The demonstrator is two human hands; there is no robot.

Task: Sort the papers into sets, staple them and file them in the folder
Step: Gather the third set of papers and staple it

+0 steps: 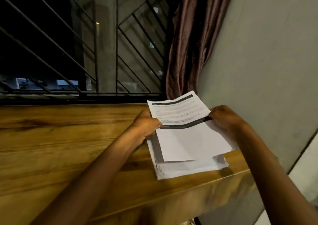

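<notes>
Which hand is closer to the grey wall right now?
Right. The right hand holds the papers on the side by the grey wall; the left hand holds their opposite side, farther from it.

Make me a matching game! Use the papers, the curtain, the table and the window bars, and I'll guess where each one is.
Things
1. papers
2. curtain
3. table
4. window bars

Places
A. hanging in the corner beside the wall
B. held by the left hand and the right hand
C. past the far edge of the wooden top
D. underneath the white sheets

Pairs: 1-B, 2-A, 3-D, 4-C
</notes>
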